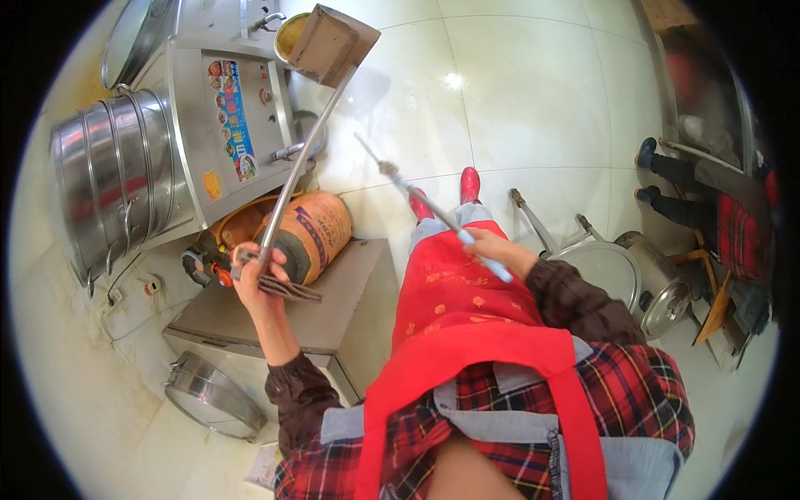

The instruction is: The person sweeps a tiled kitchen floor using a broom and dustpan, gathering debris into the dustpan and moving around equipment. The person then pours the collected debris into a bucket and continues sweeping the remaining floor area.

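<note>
My left hand [256,275] is closed around the near end of a long metal pole [295,169]. At its far end is a box-shaped scoop, like a long-handled dustpan [331,47], beside a yellowish round basin [290,39]. Dark grey strips [290,289] lie at the same hand; what they are is unclear. A thin pole [431,203] with a light blue grip [486,256] is held in my right hand [500,247], in front of my red apron [462,294]. That pole slants out past my red boots [470,184], and its thin far end is blurred.
At left, a stacked steel steamer [112,181] adjoins a steel cooking unit [225,119] with knobs. An orange gas cylinder [319,228] is near a metal cabinet [281,325]. Steel pots [650,269] stand at right, near another person's legs [681,181]. The tiled floor [525,94] looks shiny.
</note>
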Demonstrator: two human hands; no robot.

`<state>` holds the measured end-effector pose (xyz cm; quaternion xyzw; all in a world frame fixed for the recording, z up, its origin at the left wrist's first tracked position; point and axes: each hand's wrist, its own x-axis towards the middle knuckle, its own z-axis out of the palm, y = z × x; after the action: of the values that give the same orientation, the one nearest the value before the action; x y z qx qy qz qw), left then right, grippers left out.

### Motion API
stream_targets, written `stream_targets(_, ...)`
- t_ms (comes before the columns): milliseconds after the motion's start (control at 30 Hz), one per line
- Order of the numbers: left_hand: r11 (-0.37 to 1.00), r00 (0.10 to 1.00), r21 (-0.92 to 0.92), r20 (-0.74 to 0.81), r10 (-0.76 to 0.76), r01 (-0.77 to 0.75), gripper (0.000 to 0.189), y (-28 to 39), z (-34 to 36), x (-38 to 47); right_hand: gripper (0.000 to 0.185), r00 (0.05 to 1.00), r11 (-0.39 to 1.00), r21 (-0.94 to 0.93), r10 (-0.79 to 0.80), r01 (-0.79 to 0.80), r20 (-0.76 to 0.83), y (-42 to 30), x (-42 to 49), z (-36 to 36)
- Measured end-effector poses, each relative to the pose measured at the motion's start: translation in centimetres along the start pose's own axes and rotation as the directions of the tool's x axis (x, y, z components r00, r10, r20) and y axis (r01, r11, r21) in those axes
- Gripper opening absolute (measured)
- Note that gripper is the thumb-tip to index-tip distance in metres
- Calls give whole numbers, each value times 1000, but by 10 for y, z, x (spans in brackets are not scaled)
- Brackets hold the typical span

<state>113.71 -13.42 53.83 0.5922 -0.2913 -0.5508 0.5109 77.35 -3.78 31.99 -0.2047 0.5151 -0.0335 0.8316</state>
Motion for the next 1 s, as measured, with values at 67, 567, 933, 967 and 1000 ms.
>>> stream_targets(67,1000,997,15,-77,-14,15,22,1,7,-19,29,995,1000,21,-4,2,100,3,45,10)
stream_targets(567,930,935,172,-209,-287,324,15,1,14,-36,15,991,963,-245,92,-114,-100,-157,14,-192)
stream_targets(933,317,876,948,130,-464,27,18,-122,54,89,58,924,993,-21,-114,114,-364,-15,-102,-219)
stream_targets(967,280,850,959,180,-495,-40,20,-139,67,101,60,906,993,40,-89,115,-414,7,-116,-213)
stream_targets(1000,192,811,981,132,-569,-25,22,-156,83,111,59,868,979,80,-125,186,-480,29,-126,-202)
